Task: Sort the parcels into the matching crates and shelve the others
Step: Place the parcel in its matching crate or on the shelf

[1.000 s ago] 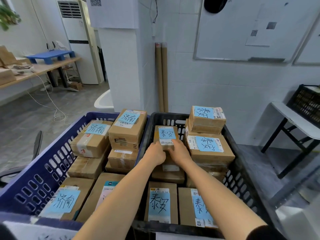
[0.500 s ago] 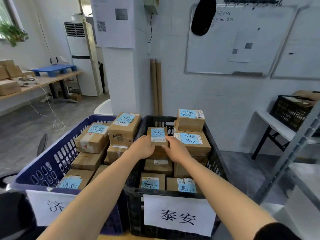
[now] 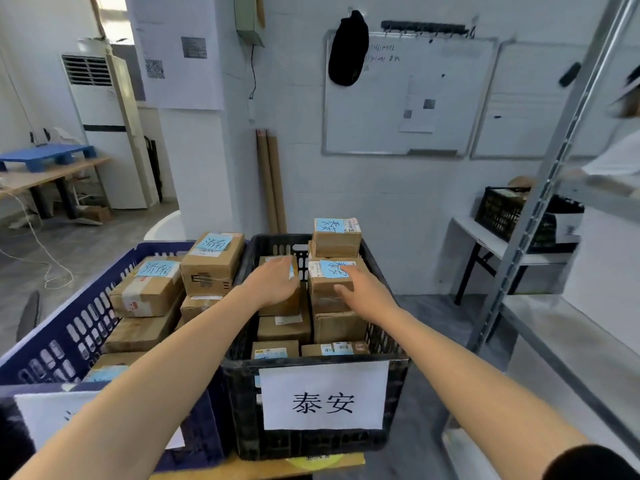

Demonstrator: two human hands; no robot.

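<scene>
I see both arms reaching forward over the black crate (image 3: 242,364), which sits on the right and carries a white sign (image 3: 323,398) reading 泰安 on its near wall. My left hand (image 3: 273,282) lies palm down, fingers loose and flat, on top of a small parcel (image 3: 281,308) standing on the pile in the far middle of that crate; it is not gripping the parcel. My right hand (image 3: 367,294) is also released, fingers straight and pointing at the labelled parcel (image 3: 320,289) just right of the small one. The thumb is at that parcel's near edge, but I cannot tell whether it touches. Another parcel with a blue label (image 3: 336,239) sits one level higher, at the far right corner. Flat parcels fill the near part of the crate below. Touching the black crate on the left is a blue crate (image 3: 79,329), holding brown parcels, two of them (image 3: 211,268) (image 3: 149,292) marked 济南 on blue labels. A metal shelf post (image 3: 540,202) rises on the right.
</scene>
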